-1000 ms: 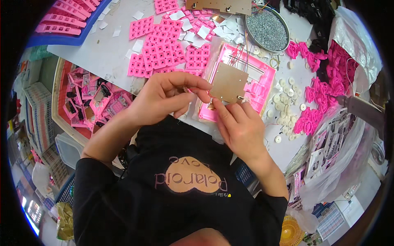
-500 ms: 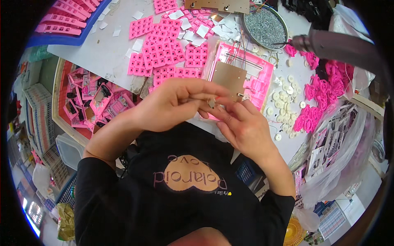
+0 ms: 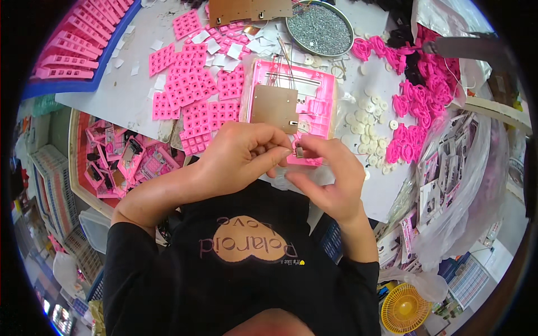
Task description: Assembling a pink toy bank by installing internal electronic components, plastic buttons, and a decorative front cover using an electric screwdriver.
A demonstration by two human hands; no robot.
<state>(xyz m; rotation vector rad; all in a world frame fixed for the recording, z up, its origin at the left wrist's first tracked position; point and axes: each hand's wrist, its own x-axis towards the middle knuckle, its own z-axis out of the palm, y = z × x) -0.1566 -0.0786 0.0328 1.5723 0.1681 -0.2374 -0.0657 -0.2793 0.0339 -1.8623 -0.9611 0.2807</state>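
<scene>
A pink plastic housing (image 3: 326, 89) lies in front of me with a brown circuit board (image 3: 273, 106) and thin wires on it. My left hand (image 3: 246, 150) is over its near left corner, thumb and index finger pinched together; what they pinch is too small to make out. Beside that pinch a small silver metal part (image 3: 299, 152), like a tiny motor, shows over the housing's near edge. My right hand (image 3: 334, 178) is to the right, its thumb spread from the fingers and its fingertips close to the metal part. Whether they touch it is unclear.
Pink keypad pieces (image 3: 188, 84) lie behind left; a round tray of screws (image 3: 319, 31) stands at the back. White round discs (image 3: 370, 131) and pink moulded parts (image 3: 417, 106) lie right. A dark tool (image 3: 468, 49) reaches in. A box of pink assemblies (image 3: 131, 151) stands left.
The view has shifted, so the table appears further left. My hands have drawn apart; my right thumb and fingers have spread. The silver part now shows by the housing's near edge.
</scene>
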